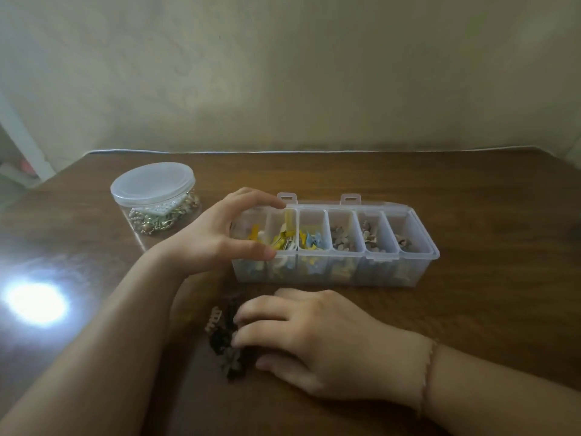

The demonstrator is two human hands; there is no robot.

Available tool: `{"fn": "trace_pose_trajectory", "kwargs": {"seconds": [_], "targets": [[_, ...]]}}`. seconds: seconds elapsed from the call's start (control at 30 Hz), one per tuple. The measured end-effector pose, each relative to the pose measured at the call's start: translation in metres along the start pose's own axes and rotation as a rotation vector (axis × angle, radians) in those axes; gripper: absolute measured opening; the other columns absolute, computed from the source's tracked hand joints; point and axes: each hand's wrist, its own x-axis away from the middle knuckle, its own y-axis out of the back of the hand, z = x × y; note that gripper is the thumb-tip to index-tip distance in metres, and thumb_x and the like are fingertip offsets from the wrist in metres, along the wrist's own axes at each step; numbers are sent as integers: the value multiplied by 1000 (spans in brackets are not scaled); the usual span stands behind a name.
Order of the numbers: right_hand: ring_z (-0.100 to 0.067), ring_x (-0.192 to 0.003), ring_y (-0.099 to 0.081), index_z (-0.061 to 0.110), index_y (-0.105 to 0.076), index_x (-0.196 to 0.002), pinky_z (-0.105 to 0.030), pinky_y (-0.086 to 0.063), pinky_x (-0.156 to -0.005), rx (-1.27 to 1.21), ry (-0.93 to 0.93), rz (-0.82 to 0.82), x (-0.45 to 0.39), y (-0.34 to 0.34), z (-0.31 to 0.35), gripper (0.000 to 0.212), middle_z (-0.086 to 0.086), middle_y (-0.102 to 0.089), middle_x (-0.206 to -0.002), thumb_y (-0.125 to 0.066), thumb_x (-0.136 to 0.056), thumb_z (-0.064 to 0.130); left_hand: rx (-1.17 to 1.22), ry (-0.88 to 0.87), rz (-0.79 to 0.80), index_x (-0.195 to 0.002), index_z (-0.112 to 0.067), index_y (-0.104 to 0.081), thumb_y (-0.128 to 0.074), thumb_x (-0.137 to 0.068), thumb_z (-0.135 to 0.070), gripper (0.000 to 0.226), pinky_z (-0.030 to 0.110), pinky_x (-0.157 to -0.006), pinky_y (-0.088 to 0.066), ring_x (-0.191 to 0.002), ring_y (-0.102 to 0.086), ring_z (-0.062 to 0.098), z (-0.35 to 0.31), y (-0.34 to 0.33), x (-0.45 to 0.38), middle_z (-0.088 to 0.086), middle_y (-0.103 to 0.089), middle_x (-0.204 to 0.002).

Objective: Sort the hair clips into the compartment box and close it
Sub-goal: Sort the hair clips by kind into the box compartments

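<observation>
A clear plastic compartment box [421, 247] lies open on the brown table [471, 196], its lid folded back behind it. The left compartments hold yellow, white and blue clips, the right ones brown and beige clips. My left hand [220, 234] grips the box's left end, fingers on the far rim and thumb on the near rim. A small pile of dark brown and beige hair clips [224, 338] lies in front of the box. My right hand [301, 338] rests on that pile with its fingers curled over the clips.
A round clear jar [155, 199] with a shut lid, holding gold and pale trinkets, stands at the left behind my left hand. A bright glare spot [36, 305] shines on the table at the left. A wall runs along the table's far edge.
</observation>
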Motion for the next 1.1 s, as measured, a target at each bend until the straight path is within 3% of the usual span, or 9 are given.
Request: {"fn": "trace_pose_trajectory", "kwargs": {"seconds": [0.17, 0.4, 0.57, 0.7, 0.77, 0.83, 0.93, 1.0, 1.1], "targets": [[-16, -93, -60, 17, -69, -104, -38, -54, -74, 35, -31, -119, 4, 17, -8, 15, 1, -65, -105, -62, -92, 23, 16, -12, 0, -125, -41, -62, -76, -59, -56, 69, 33, -111, -36, -131, -48, 2, 1, 0, -1, -18, -57, -132], [-11, -68, -58, 19, -69, -83, -37, -50, -63, 172, -369, -687, 40, 96, -59, 7, 10, -66, -77, -69, -87, 25, 30, -3, 11, -123, -48, -61, -76, -57, -57, 68, 42, -113, -37, -130, -49, 0, 1, 0, -1, -22, -56, -132], [-7, -67, -60, 26, -69, -83, -38, -54, -60, 217, -618, -618, 58, 103, -92, 11, 14, -67, -76, -65, -87, 35, 25, -13, 13, -124, -49, -61, -76, -58, -58, 68, 43, -114, -35, -131, -48, 0, 2, 0, -2, -22, -55, -133], [-12, -65, -60, 15, -70, -83, -33, -50, -59, 179, -484, -815, 44, 94, -73, 12, 4, -66, -73, -65, -91, 22, 28, -17, 21, -123, -48, -61, -75, -57, -58, 68, 42, -113, -36, -131, -47, 1, 1, -1, -2, -23, -55, -132], [-10, -68, -59, 14, -70, -85, -27, -48, -61, 115, -344, -748, 30, 80, -49, 8, 4, -65, -76, -65, -90, 19, 21, -6, 18, -123, -46, -62, -74, -57, -58, 68, 39, -113, -35, -131, -46, 0, 0, -1, -2, -23, -54, -132], [-4, -83, -60, 19, -69, -101, -24, -50, -71, 5, -243, -498, 19, 60, -25, 15, 7, -66, -92, -64, -90, 29, 2, -2, 4, -125, -41, -62, -74, -58, -57, 70, 35, -113, -35, -131, -47, 2, 0, -1, -1, -17, -54, -132], [-11, -109, -57, 29, -57, -130, -35, -52, -85, 43, -74, -132, 9, 27, -1, 40, 6, -56, -129, -60, -92, 40, -28, -15, -3, -127, -34, -62, -74, -61, -55, 71, 31, -113, -34, -131, -48, 6, -1, -2, -1, -9, -55, -132], [-21, -100, -58, 31, -54, -135, -41, -52, -76, 149, 76, -52, 4, 10, 6, 41, 0, -53, -135, -56, -95, 39, -33, -14, -3, -127, -34, -62, -74, -61, -55, 70, 31, -114, -34, -131, -48, 7, 0, -1, 0, -8, -55, -132], [-21, -89, -56, 31, -60, -128, -39, -47, -64, 232, 203, -10, 1, -4, 9, 30, -1, -57, -127, -49, -100, 34, -32, -2, 4, -127, -37, -62, -73, -61, -55, 69, 33, -113, -34, -131, -47, 7, 0, 0, 0, -10, -55, -132]]}}
